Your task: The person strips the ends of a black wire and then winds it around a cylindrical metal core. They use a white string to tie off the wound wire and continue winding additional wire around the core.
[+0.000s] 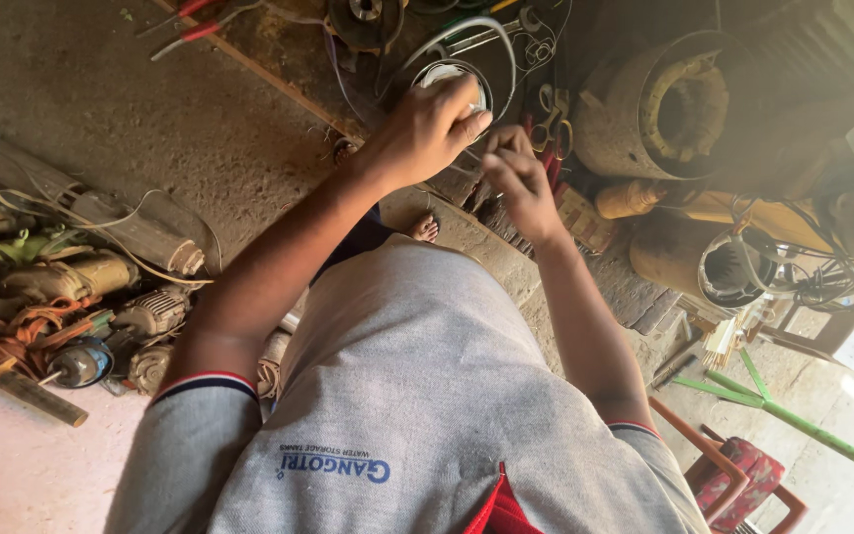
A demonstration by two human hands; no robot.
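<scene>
**Two hands at a round part among old motors**

While old motors [101, 326] and wires lie heaped at the left of the frame, big motor shells [664, 109] stand at the upper right, with a green stick [793, 420] and a red chair [743, 475] at the lower right. Both arms reach up from a grey shirt [417, 396]. The left hand [425, 133] lies curled over a round white part [447, 74] at the top centre, fingers closed on its rim. The right hand [516, 178], just beside and below it, has its fingertips pressed together; what they pinch I cannot tell.
</scene>
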